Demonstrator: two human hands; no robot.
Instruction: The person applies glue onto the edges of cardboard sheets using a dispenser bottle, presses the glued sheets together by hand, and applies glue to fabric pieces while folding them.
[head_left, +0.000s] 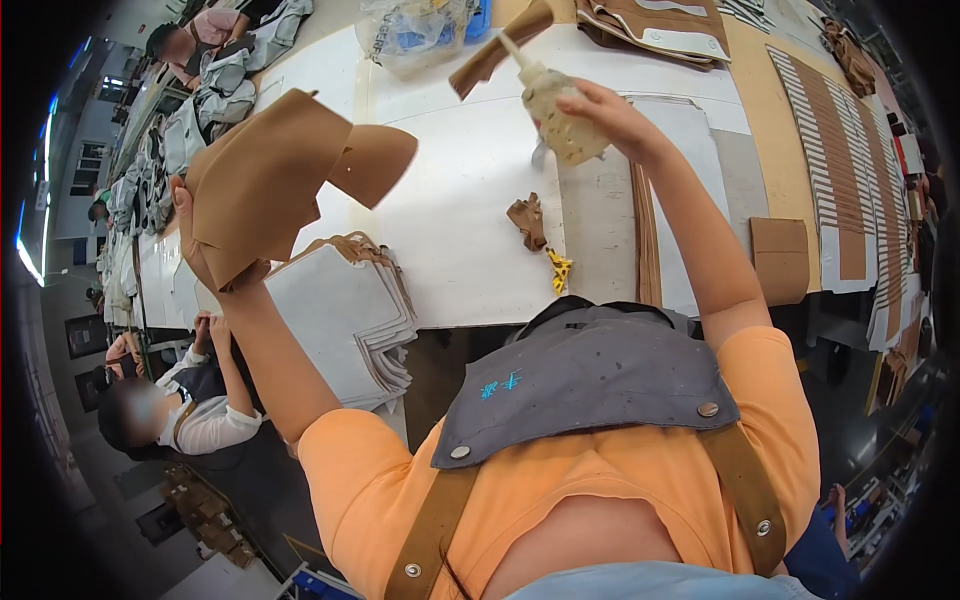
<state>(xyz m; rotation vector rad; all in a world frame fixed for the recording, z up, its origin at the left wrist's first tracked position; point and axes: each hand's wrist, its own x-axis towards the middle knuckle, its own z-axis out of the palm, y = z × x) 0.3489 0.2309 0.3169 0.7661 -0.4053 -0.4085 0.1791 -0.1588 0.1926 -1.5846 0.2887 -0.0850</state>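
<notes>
My left hand (pixel 195 235) is closed on a large brown leather piece (pixel 265 175), held up above the left of the table. My right hand (pixel 600 112) grips a translucent squeeze bottle (pixel 562 115), its narrow nozzle pointing up and to the left. Beside the nozzle is a separate strip of brown leather (pixel 495 52); what supports it cannot be made out. Below the bottle, a crumpled brown scrap (pixel 527 221) and a yellow-and-black scrap (pixel 559 270) lie on the white table (pixel 455 200).
A stack of pale cut pieces (pixel 330 310) sits at the table's near left edge. Further pieces (pixel 655 28) and striped strips (pixel 830 160) lie to the right. A plastic bag (pixel 415 35) is at the back. A co-worker (pixel 190 400) sits at the left.
</notes>
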